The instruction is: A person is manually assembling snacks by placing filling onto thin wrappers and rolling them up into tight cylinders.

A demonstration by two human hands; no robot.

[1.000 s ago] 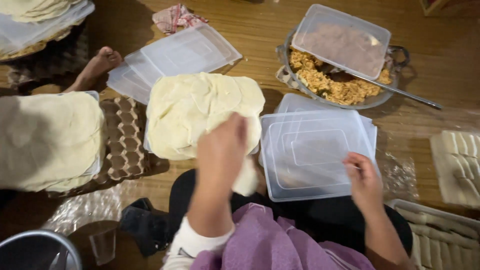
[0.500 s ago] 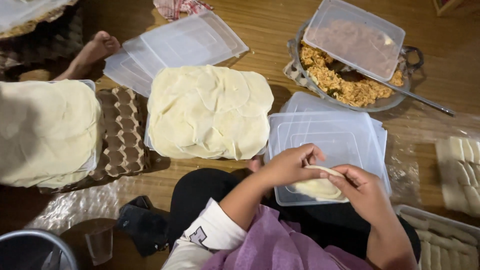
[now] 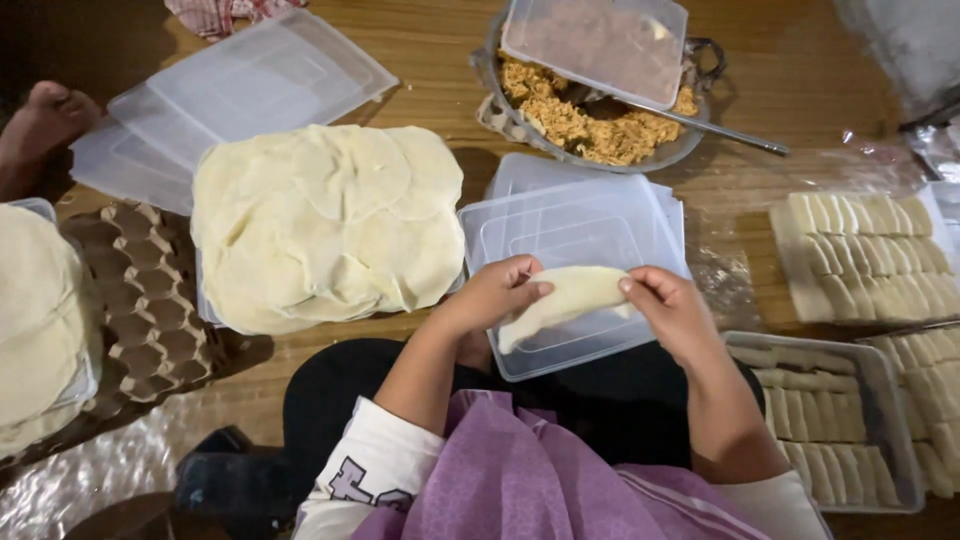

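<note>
Beside the wrapper stack (image 3: pixel 325 225), the left hand (image 3: pixel 490 295) and right hand (image 3: pixel 675 315) each pinch one end of the folded wrapper (image 3: pixel 565 297) over the plastic lid (image 3: pixel 575 240); rolling appears underway, requiring even tightening.

A pale, cream-coloured dough wrapper (image 3: pixel 565 300), folded over into a long soft strip, hangs tilted above an upturned clear plastic lid (image 3: pixel 575 240), its left end lower than its right. The left hand (image 3: pixel 490 298) pinches it along the lower left part, while the right hand (image 3: pixel 675 315) grips its upper right end with fingertips.
</note>
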